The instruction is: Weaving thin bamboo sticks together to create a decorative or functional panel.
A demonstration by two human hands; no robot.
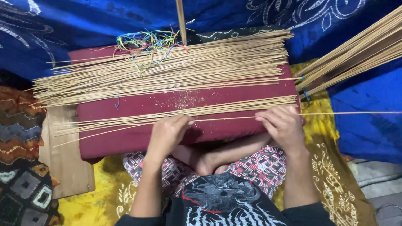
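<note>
Blue patterned cloth all around, with a maroon cushion (167, 134) on the lap carrying a big pile of thin bamboo sticks (167, 73). Both hands rest palm-down at its near edge: left hand (167, 132) and right hand (282, 125) each pinching one long stick (226, 119). Tangle of coloured threads (144, 42) sits up top.

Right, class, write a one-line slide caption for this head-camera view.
Left hand and right hand hold one thin bamboo stick over a maroon cloth-covered board spread with sticks.
</note>
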